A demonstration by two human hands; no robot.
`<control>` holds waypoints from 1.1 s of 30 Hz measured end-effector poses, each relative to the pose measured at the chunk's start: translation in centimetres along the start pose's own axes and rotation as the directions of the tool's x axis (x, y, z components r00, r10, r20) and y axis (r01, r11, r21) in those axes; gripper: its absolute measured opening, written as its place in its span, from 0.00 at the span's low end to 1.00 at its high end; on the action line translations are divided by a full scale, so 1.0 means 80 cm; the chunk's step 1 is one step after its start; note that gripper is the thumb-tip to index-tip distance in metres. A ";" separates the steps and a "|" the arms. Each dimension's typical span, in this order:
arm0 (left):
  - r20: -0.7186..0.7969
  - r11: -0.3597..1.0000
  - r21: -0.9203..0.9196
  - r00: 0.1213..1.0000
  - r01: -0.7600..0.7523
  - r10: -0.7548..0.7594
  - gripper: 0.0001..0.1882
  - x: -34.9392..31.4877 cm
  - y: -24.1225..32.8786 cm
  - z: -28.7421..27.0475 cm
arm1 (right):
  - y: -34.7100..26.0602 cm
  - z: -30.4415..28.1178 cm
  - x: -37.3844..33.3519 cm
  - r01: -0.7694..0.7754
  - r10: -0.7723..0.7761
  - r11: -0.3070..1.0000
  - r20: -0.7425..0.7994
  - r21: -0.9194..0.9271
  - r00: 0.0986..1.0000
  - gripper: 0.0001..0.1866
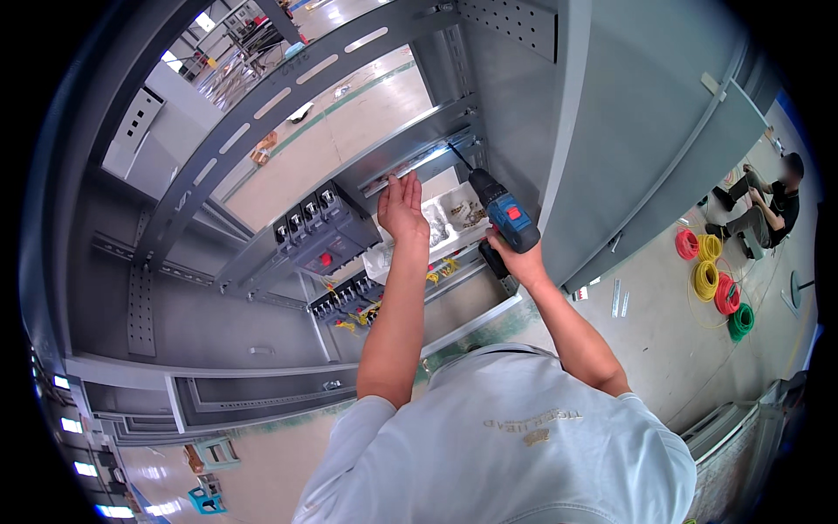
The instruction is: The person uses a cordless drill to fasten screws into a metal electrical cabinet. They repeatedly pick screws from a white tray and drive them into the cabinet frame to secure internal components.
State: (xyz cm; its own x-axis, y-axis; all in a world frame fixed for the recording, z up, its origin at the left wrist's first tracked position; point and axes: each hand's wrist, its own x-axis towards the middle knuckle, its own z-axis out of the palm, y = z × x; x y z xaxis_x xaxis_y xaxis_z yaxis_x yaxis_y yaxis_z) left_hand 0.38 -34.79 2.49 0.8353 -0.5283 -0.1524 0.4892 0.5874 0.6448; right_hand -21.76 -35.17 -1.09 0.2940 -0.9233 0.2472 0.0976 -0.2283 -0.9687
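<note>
My right hand grips a blue and black cordless drill. The drill's long, thin bit points up and to the left, its tip at the right end of a shiny metal strip inside a grey cabinet. My left hand is palm up, fingers stretched out, with the fingertips at the strip's left part; whether they press on it I cannot tell. Below the strip, a white tray with small metal hardware sits partly behind my left forearm. A dark circuit breaker with a red button is left of that hand.
The grey cabinet frame surrounds my arms, with a large panel on the right. Smaller breakers with yellow wires sit below the tray. Coils of red, yellow and green wire lie on the floor near a seated person.
</note>
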 end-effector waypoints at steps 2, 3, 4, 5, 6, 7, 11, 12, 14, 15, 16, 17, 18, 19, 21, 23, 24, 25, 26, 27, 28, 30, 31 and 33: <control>-0.012 1.000 0.022 1.000 -0.015 0.015 0.13 0.003 -0.001 -0.001 | 0.004 0.002 0.002 0.013 -0.013 1.000 0.004 -0.011 1.000 0.11; -0.003 1.000 0.024 1.000 -0.017 0.017 0.13 0.004 -0.001 -0.003 | 0.005 0.002 0.002 -0.001 0.001 1.000 0.009 0.004 1.000 0.11; 0.012 1.000 0.025 1.000 -0.015 0.015 0.13 0.005 -0.003 -0.004 | 0.005 0.001 0.002 -0.013 0.013 1.000 0.009 0.018 1.000 0.11; 0.026 1.000 0.026 1.000 -0.013 0.012 0.13 0.006 -0.004 -0.006 | 0.005 0.000 0.002 -0.025 0.025 0.999 0.008 0.031 1.000 0.11; 0.016 1.000 0.018 1.000 -0.006 0.006 0.13 0.008 -0.003 -0.008 | 0.005 0.001 0.002 -0.018 0.017 1.000 0.014 0.023 1.000 0.11; 0.007 1.000 0.011 1.000 0.004 -0.004 0.12 0.008 0.000 -0.007 | 0.006 0.001 0.004 -0.012 0.011 1.000 0.016 0.015 1.000 0.11; 0.018 1.000 0.008 1.000 0.014 -0.014 0.12 0.005 0.002 -0.003 | 0.009 0.002 0.006 -0.020 0.019 0.998 0.017 0.060 1.000 0.11; 0.018 1.000 0.010 1.000 0.015 -0.015 0.11 0.004 0.002 -0.003 | 0.009 0.002 0.006 -0.029 0.027 0.998 0.020 0.059 0.999 0.11; 0.014 1.000 0.015 1.000 0.017 -0.017 0.11 0.003 0.001 -0.003 | 0.010 0.001 0.007 -0.047 0.045 0.997 0.030 0.055 0.999 0.11; 0.019 1.000 0.014 1.000 0.017 -0.017 0.11 0.004 0.001 -0.002 | 0.012 0.001 0.007 -0.048 0.047 0.997 0.024 0.053 0.999 0.11; 0.023 1.000 0.013 1.000 0.016 -0.017 0.11 0.004 0.001 -0.003 | 0.013 0.002 0.006 -0.050 0.049 0.997 0.020 0.051 0.999 0.11; 0.028 1.000 0.012 0.999 0.016 -0.016 0.11 0.005 0.002 -0.003 | 0.014 0.003 0.006 -0.052 0.051 0.997 0.015 0.049 0.999 0.12; 0.026 1.000 0.014 1.000 0.009 -0.009 0.12 0.005 0.001 -0.004 | 0.014 0.003 0.006 -0.044 0.043 0.998 0.021 0.042 0.999 0.12; 0.025 1.000 0.015 1.000 0.003 -0.003 0.12 0.005 0.000 -0.004 | 0.013 0.002 0.006 -0.035 0.034 0.999 0.028 0.035 0.999 0.12; 0.026 1.000 0.015 1.000 -0.003 0.003 0.13 0.006 -0.001 -0.005 | 0.012 0.001 0.007 -0.027 0.026 0.999 0.037 0.031 0.999 0.12; 0.032 1.000 0.013 0.999 -0.004 0.004 0.13 0.007 -0.002 -0.006 | 0.011 0.001 0.008 -0.026 0.025 0.999 0.043 0.038 0.999 0.13; 0.031 1.000 0.011 1.000 -0.005 0.005 0.13 0.007 -0.002 -0.007 | 0.009 0.001 0.007 -0.020 0.019 0.999 0.042 0.027 0.999 0.13; 0.030 1.000 0.007 1.000 -0.006 0.006 0.13 0.007 -0.002 -0.007 | 0.006 0.000 0.007 -0.014 0.013 1.000 0.041 0.015 0.999 0.13; 0.028 1.000 0.004 1.000 -0.007 0.007 0.13 0.008 -0.002 -0.008 | 0.004 0.000 0.007 -0.007 0.007 1.000 0.041 0.004 0.999 0.13; 0.021 1.000 0.004 1.000 -0.011 0.011 0.13 0.008 -0.002 -0.008 | 0.005 0.000 0.008 -0.014 0.013 1.000 0.043 0.019 0.999 0.12; 0.014 1.000 0.004 1.000 -0.015 0.014 0.13 0.008 -0.002 -0.008 | 0.007 0.000 0.007 -0.021 0.019 0.999 0.045 0.033 0.999 0.12; 0.013 1.000 -0.001 1.000 -0.016 0.016 0.13 0.008 -0.003 -0.007 | 0.009 -0.001 0.008 -0.027 0.025 0.999 0.046 0.045 0.999 0.12; 0.016 1.000 -0.006 1.000 -0.016 0.016 0.13 0.009 -0.003 -0.008 | 0.011 -0.001 0.009 -0.028 0.026 0.999 0.049 0.044 0.998 0.12; 0.017 1.000 -0.008 1.000 -0.018 0.018 0.13 0.009 -0.003 -0.010 | 0.012 -0.001 0.009 -0.030 0.028 0.999 0.051 0.035 0.998 0.12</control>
State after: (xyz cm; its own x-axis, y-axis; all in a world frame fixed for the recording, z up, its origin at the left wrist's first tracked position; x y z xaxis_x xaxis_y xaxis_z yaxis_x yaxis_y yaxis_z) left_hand 1.09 -34.86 1.63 0.8395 -0.5282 -0.1276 0.4761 0.6017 0.6414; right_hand -21.55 -36.08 -1.82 0.3446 -0.9124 0.2209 0.1222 -0.1897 -0.9742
